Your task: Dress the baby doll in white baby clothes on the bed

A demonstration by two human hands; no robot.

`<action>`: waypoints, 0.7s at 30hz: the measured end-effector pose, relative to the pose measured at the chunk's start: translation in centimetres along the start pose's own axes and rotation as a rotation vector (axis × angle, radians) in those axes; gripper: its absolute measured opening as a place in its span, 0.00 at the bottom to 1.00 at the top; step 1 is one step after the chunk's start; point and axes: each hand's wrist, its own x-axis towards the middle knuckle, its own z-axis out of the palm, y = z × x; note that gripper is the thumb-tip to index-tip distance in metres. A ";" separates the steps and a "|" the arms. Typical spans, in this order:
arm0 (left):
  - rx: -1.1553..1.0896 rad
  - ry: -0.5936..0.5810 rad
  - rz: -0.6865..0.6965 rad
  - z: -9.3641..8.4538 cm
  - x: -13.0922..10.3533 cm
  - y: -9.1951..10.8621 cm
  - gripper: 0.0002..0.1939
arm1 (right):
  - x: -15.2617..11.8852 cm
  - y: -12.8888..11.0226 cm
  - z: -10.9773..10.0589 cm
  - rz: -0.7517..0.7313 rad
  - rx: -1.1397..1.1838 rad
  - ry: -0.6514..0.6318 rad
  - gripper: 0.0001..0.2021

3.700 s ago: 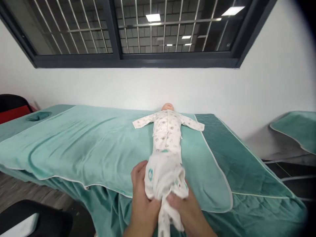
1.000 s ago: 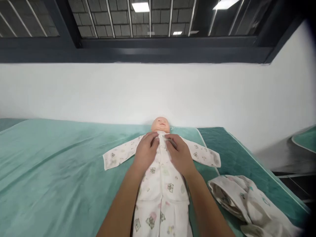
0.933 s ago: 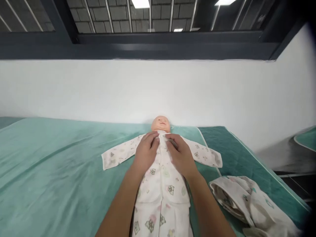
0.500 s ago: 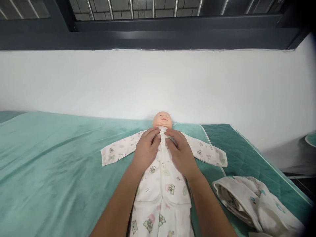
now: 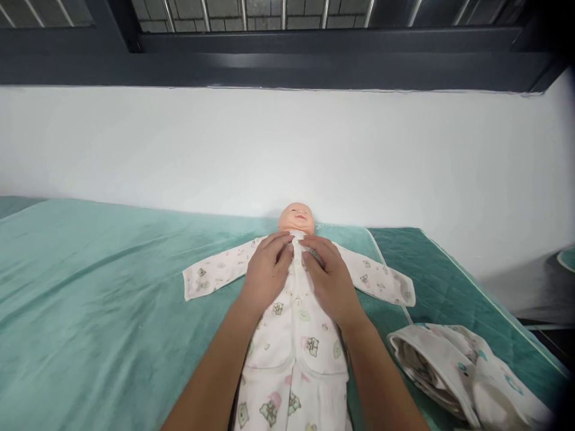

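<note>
A baby doll (image 5: 296, 216) lies on its back, its head near the wall. It wears a white baby shirt (image 5: 299, 326) printed with small bears, sleeves spread to both sides. Matching baby pants (image 5: 287, 401) show below the shirt's hem. On the upper chest, just below the collar, my left hand (image 5: 269, 269) has its fingers and thumb closed on the shirt's left front. Opposite it, my right hand (image 5: 330, 275) pinches the right front near the middle opening. The fingertips are partly hidden against the cloth.
A crumpled white printed cloth (image 5: 471, 371) lies at the lower right. Green sheets (image 5: 112, 311) cover the bed, with a darker quilted part on the right. Behind stands a white wall (image 5: 287, 149), below a dark window frame (image 5: 287, 69) with metal bars.
The view has shifted very slightly. Both hands stay at the shirt's upper front, and the doll and clothes lie as before.
</note>
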 end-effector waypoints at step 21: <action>-0.012 -0.010 0.035 -0.1 0.0 -0.1 0.17 | -0.1 0.4 0.1 0.054 0.029 0.026 0.12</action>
